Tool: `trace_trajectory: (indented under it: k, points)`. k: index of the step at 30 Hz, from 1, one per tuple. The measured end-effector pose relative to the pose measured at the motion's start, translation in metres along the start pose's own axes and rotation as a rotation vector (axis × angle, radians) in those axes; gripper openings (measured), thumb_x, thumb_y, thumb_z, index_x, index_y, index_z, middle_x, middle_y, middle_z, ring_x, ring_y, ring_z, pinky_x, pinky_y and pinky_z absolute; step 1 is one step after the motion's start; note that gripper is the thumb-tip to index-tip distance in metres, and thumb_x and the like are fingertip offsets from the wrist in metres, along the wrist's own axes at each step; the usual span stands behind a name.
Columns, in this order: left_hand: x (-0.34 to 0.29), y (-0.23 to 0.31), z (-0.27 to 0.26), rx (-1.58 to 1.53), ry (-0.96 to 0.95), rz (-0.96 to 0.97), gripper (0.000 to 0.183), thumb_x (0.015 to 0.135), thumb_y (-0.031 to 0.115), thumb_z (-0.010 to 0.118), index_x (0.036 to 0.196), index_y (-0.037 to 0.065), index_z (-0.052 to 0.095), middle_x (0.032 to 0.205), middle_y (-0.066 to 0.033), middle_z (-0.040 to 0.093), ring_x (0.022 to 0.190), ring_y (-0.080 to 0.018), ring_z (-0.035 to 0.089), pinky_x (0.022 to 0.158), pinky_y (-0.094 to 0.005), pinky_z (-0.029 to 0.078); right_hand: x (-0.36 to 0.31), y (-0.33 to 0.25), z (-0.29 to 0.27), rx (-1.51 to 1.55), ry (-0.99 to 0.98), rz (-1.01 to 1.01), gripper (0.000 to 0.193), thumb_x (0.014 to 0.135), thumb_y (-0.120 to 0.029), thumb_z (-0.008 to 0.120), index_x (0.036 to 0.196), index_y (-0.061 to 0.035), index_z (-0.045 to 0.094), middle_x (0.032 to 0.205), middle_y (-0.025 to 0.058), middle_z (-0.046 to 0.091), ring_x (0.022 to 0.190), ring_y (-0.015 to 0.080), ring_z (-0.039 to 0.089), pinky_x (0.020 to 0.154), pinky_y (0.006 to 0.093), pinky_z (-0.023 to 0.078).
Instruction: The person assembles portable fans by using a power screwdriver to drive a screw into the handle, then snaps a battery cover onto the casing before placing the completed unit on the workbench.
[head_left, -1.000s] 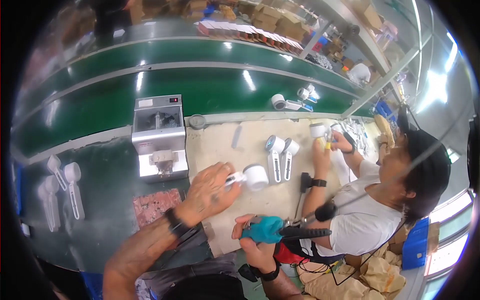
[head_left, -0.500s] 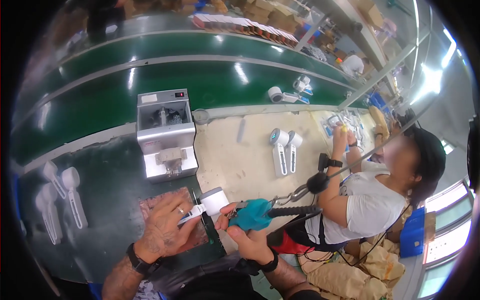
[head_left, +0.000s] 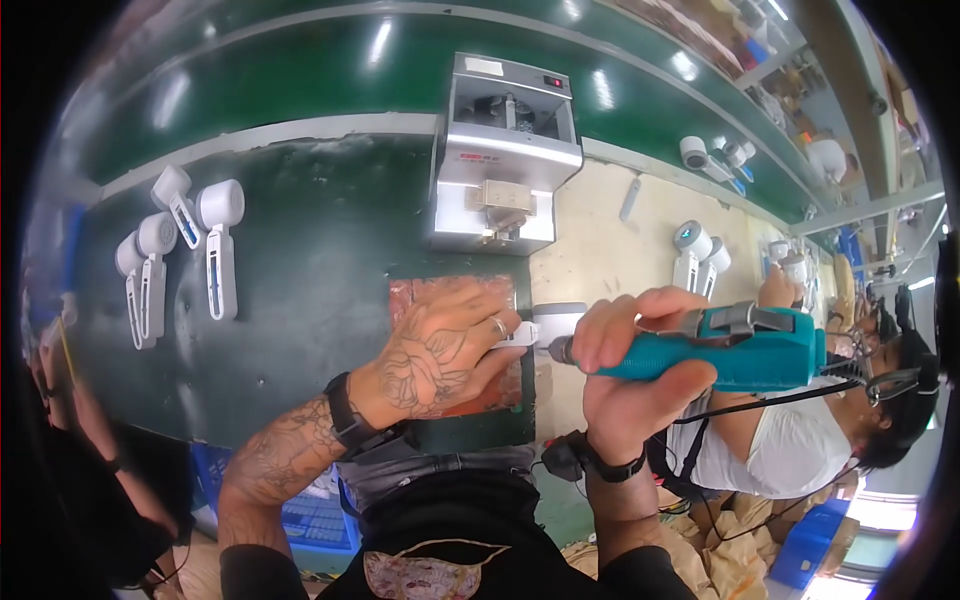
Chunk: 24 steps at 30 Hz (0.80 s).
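Note:
My left hand is closed on a white handheld device with a drum-shaped head, held over a worn reddish-brown mat. Its fingers cover most of the handle. In my right hand is a teal electric screwdriver, lying nearly level with its tip pointing left. That tip is at or very close to the joint between the device's handle and head; I cannot tell whether it touches. A cable and coiled cord run from the screwdriver's rear end.
A silver screw feeder stands behind the mat. Several similar white devices lie at the left; others lie on the cream sheet at the right. A co-worker sits to the right; another person's arm shows at the left.
The view has swung left, so the bench appears shifted right. The screwdriver has turned level, its tip toward the device. My left hand still holds the device.

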<state>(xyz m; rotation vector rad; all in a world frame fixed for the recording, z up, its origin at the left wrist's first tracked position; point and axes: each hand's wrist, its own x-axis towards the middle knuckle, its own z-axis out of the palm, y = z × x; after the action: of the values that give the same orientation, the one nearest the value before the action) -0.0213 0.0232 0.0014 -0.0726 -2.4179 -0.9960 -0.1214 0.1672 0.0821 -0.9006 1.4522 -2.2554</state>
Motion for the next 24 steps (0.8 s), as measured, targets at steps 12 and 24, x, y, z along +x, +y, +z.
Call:
trace_trajectory:
  k: [12, 24]
  points:
    - [-0.002, -0.003, -0.016, 0.039, -0.112, -0.043, 0.035, 0.087, 0.031, 0.074, 0.11, 0.005, 0.069, 0.115, -0.0124, 0.064, 0.102, -0.0304, 0.058, 0.09, -0.0436, 0.049, 0.074, 0.035, 0.024, -0.083, -0.061, -0.157, 0.058, 0.101, -0.055, 0.057, 0.111, 0.0025, 0.058, 0.071, 0.0076, 0.055, 0.062, 0.0181, 0.054, 0.059, 0.0332, 0.045]
    - [-0.006, -0.01, -0.011, 0.081, -0.044, -0.083, 0.046, 0.087, 0.033, 0.074, 0.126, 0.011, 0.065, 0.111, -0.0064, 0.062, 0.104, -0.027, 0.056, 0.088, -0.0448, 0.049, 0.093, 0.068, 0.034, -0.203, -0.151, -0.175, 0.038, 0.104, -0.039, 0.057, 0.105, -0.0009, 0.058, 0.073, 0.0058, 0.06, 0.063, 0.0163, 0.06, 0.058, 0.0292, 0.048]
